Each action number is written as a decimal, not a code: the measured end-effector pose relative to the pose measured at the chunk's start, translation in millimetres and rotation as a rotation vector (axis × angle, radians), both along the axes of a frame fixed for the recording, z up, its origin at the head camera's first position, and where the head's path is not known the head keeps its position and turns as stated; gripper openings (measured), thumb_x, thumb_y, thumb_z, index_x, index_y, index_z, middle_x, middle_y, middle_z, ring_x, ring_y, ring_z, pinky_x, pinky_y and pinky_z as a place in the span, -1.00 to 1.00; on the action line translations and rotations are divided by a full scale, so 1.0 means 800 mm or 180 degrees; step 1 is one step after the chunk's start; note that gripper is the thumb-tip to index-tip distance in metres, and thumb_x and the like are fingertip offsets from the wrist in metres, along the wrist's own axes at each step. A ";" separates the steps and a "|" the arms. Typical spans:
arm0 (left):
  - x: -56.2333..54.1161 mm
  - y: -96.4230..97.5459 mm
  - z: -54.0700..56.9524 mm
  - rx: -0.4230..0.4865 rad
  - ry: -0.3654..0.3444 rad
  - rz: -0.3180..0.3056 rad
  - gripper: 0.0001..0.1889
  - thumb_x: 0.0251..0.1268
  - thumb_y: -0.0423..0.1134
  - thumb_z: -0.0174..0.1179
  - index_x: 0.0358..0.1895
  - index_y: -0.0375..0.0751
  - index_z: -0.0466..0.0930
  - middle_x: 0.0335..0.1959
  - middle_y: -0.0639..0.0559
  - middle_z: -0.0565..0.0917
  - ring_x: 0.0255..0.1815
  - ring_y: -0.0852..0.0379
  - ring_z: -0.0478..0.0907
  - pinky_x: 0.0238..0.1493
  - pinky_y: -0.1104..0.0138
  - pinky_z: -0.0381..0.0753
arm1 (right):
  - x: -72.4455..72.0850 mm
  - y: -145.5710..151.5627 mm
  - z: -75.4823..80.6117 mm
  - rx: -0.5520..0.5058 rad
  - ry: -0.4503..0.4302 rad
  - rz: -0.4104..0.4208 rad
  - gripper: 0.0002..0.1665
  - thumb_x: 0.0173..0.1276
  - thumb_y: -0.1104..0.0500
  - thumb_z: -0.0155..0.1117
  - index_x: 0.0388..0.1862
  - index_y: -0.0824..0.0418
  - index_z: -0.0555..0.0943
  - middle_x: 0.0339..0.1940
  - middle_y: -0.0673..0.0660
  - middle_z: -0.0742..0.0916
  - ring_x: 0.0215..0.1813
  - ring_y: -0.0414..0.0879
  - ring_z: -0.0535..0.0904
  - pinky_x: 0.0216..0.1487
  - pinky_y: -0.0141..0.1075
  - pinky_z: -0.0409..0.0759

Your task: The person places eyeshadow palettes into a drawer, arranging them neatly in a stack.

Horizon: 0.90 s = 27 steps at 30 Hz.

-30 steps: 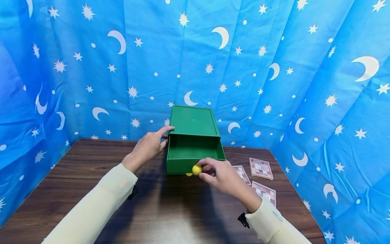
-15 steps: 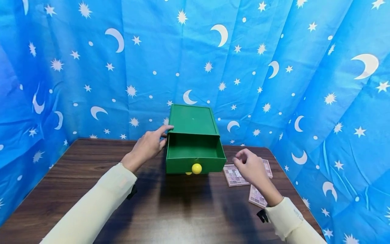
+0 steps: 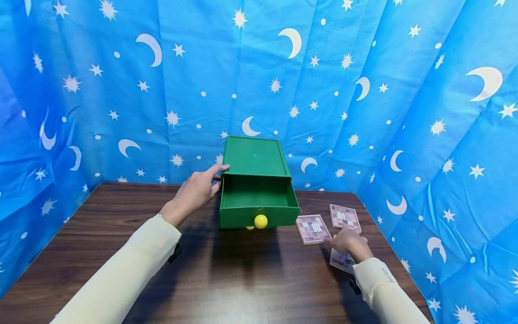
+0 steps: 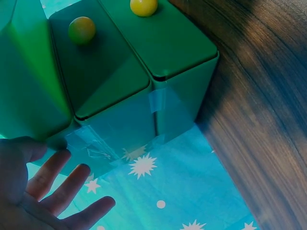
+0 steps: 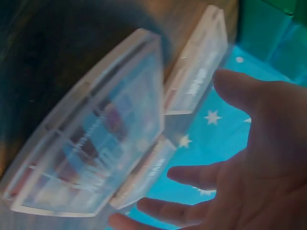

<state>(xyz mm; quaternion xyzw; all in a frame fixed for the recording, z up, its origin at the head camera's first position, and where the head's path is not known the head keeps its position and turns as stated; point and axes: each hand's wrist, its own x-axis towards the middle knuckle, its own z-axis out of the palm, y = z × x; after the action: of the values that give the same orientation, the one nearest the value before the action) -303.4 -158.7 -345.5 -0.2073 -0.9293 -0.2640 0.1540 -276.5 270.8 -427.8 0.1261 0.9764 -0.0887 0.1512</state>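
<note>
A green drawer unit (image 3: 256, 155) stands at the middle back of the table, its top drawer (image 3: 236, 218) pulled out and bare inside where visible. The drawer front bears a round yellow knob (image 3: 261, 221). My left hand (image 3: 197, 189) touches the unit's upper left edge, its other fingers loosely extended in the left wrist view. Over the nearest eyeshadow palette (image 3: 341, 261) hovers my right hand (image 3: 350, 243), covering part of it. In the right wrist view that palette (image 5: 105, 143) lies apart from the spread thumb and fingers. Two more palettes lie beyond, one left (image 3: 309, 230) and one farther back (image 3: 345, 218).
Lower drawers (image 4: 108, 67) with yellow knobs sit beneath the pulled-out one, with clear tape (image 4: 93, 139) along the side. A brown wooden table (image 3: 247, 292) spreads in front. Blue star-and-moon cloth (image 3: 202, 90) hangs close behind and at both sides.
My right hand has let go of the yellow knob and moved right and down over the nearest palette. The left hand has stayed at the unit's edge. The drawer has remained pulled out.
</note>
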 end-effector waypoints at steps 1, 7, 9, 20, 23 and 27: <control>0.000 0.000 0.001 0.0011 0.0013 0.0002 -0.45 0.54 -0.33 0.11 0.52 0.04 0.31 0.19 -0.29 0.69 -0.79 0.15 0.17 -0.68 0.35 0.19 | -0.001 0.001 -0.002 -0.0011 -0.0043 -0.0057 0.11 0.40 -0.29 0.23 0.44 0.62 0.18 0.31 0.67 0.42 0.21 0.49 0.46 0.30 0.29 0.38; 0.001 -0.002 0.002 0.0039 0.0041 0.0012 -0.43 0.53 -0.31 0.14 0.53 0.03 0.31 0.08 -0.30 0.74 -0.79 0.16 0.18 -0.67 0.36 0.20 | -0.002 0.001 -0.013 0.0076 -0.0237 -0.0241 0.12 0.32 -0.31 0.32 0.49 0.47 0.19 0.29 0.71 0.26 0.12 0.48 0.45 0.23 0.25 0.48; 0.001 -0.002 0.001 0.0044 0.0037 0.0009 -0.44 0.53 -0.31 0.14 0.53 0.03 0.32 0.07 -0.29 0.74 -0.78 0.16 0.17 -0.67 0.36 0.20 | -0.002 0.002 -0.016 0.0067 -0.0252 -0.0284 0.10 0.29 -0.30 0.34 0.49 0.43 0.21 0.19 0.68 0.31 0.08 0.42 0.48 0.23 0.21 0.49; 0.003 -0.002 0.000 0.0132 -0.0031 0.0000 -0.44 0.54 -0.32 0.11 0.54 0.03 0.32 -0.15 -0.24 0.76 -0.76 0.15 0.19 -0.65 0.35 0.21 | -0.005 0.013 -0.017 0.0039 0.0008 -0.0488 0.13 0.17 -0.24 0.43 0.35 0.57 0.23 -0.05 0.61 0.43 0.04 0.44 0.40 0.13 0.16 0.47; 0.002 -0.002 -0.001 0.0126 -0.0049 0.0001 -0.44 0.55 -0.31 0.10 0.54 0.04 0.31 -0.38 -0.14 0.69 -0.75 0.15 0.24 -0.64 0.35 0.24 | -0.004 0.018 -0.008 -0.0079 0.0170 -0.0310 0.12 0.18 -0.22 0.43 0.39 0.54 0.23 -0.03 0.60 0.45 0.06 0.45 0.36 0.13 0.21 0.45; 0.001 -0.001 -0.001 0.0123 -0.0050 -0.0002 -0.44 0.55 -0.30 0.11 0.55 0.05 0.30 -0.47 -0.09 0.62 -0.76 0.15 0.24 -0.64 0.35 0.25 | -0.001 0.019 0.017 -0.0393 0.0582 -0.0030 0.13 0.19 -0.18 0.44 0.52 0.41 0.19 0.17 0.66 0.43 0.16 0.52 0.30 0.14 0.34 0.43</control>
<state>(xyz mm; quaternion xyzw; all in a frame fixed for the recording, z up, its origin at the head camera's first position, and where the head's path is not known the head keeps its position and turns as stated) -302.4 -159.8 -346.5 -0.2026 -0.9251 -0.2836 0.1506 -277.6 286.0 -414.3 0.1125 0.9782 -0.1605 0.0685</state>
